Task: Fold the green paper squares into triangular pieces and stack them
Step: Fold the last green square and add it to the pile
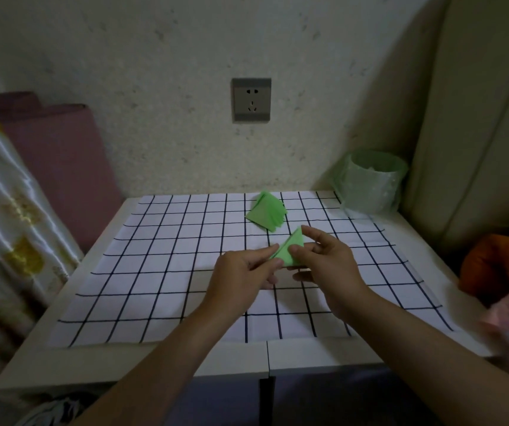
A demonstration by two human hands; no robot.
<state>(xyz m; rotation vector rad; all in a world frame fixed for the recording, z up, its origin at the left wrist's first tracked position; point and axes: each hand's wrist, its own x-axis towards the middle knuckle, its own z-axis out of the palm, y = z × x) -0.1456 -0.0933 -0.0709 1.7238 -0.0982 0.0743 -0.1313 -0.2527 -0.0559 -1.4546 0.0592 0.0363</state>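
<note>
Head view: pinching folded green paper triangle (pixel 288 246) between left hand (pixel 241 270) and right hand (pixel 331 265), holding long edge slanted toward green paper stack (pixel 267 212) just beyond.

A hand can pass low over the left half and near edge of the tabletop (pixel 155 361), where the flat checked cloth (pixel 155 272) lies, whereas the green paper stack (pixel 267 212) near the far edge, the bag-lined bin (pixel 370 186) in the far right corner and the wall (pixel 185 133) behind block the way.
</note>
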